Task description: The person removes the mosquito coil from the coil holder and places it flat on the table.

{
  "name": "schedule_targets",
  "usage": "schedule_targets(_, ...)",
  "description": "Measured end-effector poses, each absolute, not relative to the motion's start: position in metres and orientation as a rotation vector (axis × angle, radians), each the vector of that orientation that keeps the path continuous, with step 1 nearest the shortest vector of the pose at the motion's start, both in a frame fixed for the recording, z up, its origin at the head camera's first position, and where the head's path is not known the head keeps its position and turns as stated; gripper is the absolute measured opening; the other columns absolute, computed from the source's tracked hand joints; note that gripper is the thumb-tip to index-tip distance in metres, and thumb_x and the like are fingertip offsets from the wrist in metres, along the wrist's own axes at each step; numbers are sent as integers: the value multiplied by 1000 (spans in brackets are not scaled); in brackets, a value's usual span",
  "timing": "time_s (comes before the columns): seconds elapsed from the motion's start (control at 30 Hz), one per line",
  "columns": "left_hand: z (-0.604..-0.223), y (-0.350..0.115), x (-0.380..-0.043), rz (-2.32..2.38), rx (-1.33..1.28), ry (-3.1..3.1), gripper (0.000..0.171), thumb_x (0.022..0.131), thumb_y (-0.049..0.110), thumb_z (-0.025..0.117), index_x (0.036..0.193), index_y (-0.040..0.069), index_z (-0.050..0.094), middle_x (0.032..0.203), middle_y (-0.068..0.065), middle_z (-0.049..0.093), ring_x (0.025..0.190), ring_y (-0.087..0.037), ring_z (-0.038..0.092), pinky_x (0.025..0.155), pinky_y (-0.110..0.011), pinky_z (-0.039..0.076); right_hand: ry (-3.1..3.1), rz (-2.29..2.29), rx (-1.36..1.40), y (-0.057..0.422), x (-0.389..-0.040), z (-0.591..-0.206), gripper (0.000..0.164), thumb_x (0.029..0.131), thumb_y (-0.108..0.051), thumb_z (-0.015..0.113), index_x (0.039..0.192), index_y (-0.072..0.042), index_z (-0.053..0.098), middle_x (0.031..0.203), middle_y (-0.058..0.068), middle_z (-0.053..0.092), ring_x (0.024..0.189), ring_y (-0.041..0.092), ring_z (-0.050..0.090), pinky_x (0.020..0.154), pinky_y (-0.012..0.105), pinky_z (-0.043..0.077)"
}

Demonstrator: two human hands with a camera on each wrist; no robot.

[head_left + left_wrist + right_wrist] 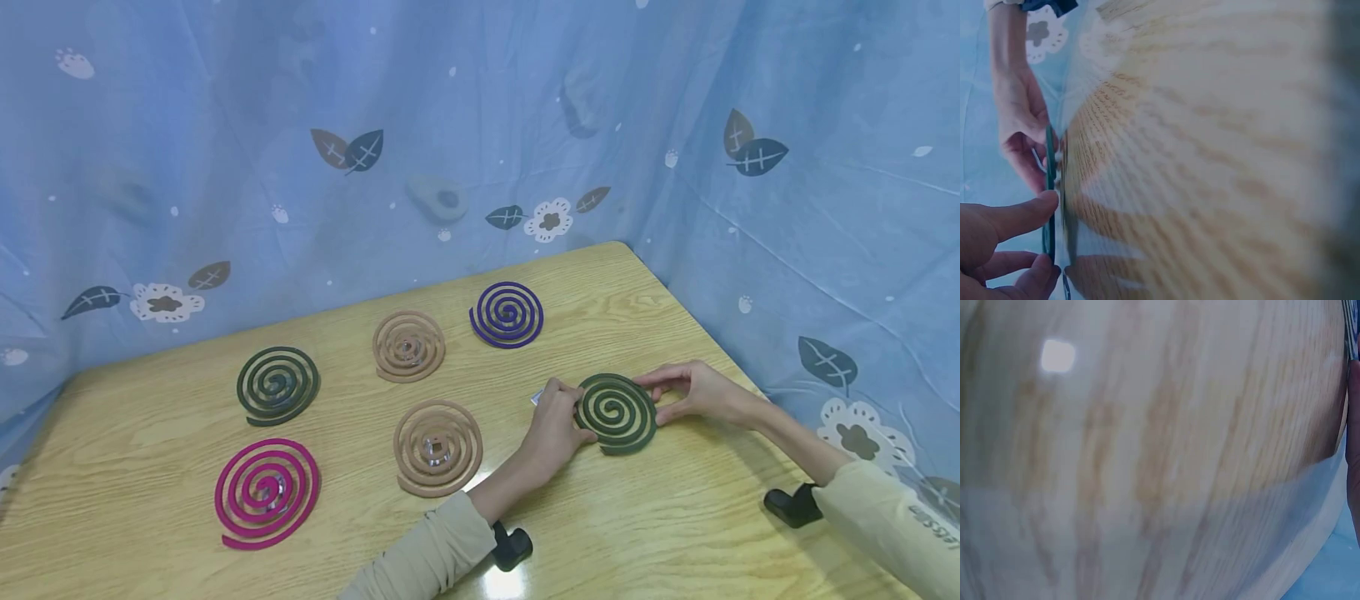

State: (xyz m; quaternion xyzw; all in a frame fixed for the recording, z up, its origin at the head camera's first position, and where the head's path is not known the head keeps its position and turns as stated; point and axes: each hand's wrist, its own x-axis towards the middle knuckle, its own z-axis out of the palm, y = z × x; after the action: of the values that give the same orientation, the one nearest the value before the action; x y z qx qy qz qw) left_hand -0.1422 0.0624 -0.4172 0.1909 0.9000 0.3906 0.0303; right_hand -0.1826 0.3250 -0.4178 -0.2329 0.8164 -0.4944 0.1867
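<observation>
A dark green mosquito coil (pixel 617 414) is held level, close over the table, between both hands. At its left edge, my left hand (pixel 553 429) pinches the rim between thumb and fingers. My right hand (pixel 693 392) grips the opposite edge, thumb toward the near side. In the left wrist view the green coil (pixel 1050 162) shows edge-on just above the wood. A small shiny piece (pixel 537 397) lies behind the left hand, mostly hidden. Only a sliver of the right hand (pixel 1354 450) appears in the right wrist view.
Several other coils lie on the wooden table (pixel 600 533): purple (pixel 507 314), two tan (pixel 408 346), dark green (pixel 278 386) and pink (pixel 267 493), some over shiny metal stands. A blue patterned curtain (pixel 450 100) borders the table's back and right.
</observation>
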Motion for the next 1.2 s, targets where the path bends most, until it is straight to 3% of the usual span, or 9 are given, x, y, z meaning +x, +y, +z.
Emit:
schedule_targets(0.53, -416, 63, -144, 1125, 599, 2818, 56, 65, 6, 87, 116, -5, 65, 98, -8, 61, 93, -13, 50, 82, -17, 49, 2319, -1372, -698, 324, -182, -419, 56, 73, -4, 81, 120, 15, 58, 88, 10, 62, 81, 8, 58, 76, 13, 51)
schedule_targets(0.87, -412, 64, -143, 1096, 541, 2796, 60, 67, 8, 86, 120, -6, 62, 109, -9, 57, 102, -14, 51, 94, -20, 48, 2329, -1354, -674, 324, -184, -418, 56, 73, -5, 81, 120, 15, 57, 86, 9, 61, 79, 7, 58, 73, 14, 51)
schedule_targets(1.2, -412, 65, -145, 996, 568, 2836, 61, 67, 12, 87, 120, -6, 63, 109, -9, 59, 100, -13, 51, 92, -18, 48, 2342, -1335, -698, 323, -184, -416, 55, 73, -6, 81, 119, 14, 58, 84, 11, 61, 78, 9, 58, 75, 13, 50)
